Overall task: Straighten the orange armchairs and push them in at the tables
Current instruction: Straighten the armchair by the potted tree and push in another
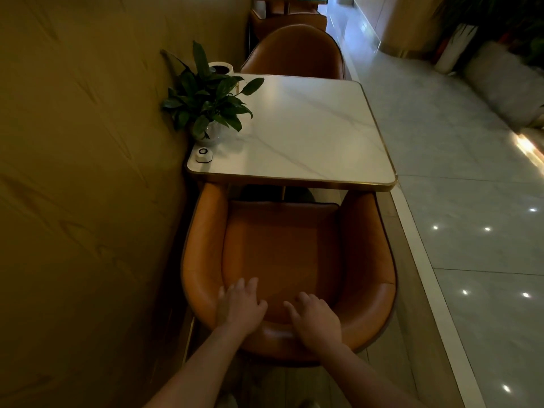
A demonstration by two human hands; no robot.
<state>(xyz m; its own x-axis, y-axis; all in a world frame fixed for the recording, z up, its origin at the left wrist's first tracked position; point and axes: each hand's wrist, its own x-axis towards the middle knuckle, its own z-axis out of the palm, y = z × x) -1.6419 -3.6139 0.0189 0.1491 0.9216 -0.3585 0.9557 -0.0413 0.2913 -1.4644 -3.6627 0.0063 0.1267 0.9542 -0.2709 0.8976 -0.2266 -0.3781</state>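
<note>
Left hand [240, 304] and right hand [316, 320] rest open, fingers spread, atop the orange armchair [282, 245].

A bench [309, 128] stands with its left edge against a wall [88, 172]. The near armchair [282, 254] sits at its near edge and the far armchair [294, 51] at its far edge. On the bench, a potted plant [206, 95] stands by the left edge and a small button unit [204, 154] sits at the near left corner. The left hand [240, 304] and right hand [316, 318] lie side by side on the near armchair's back.
</note>
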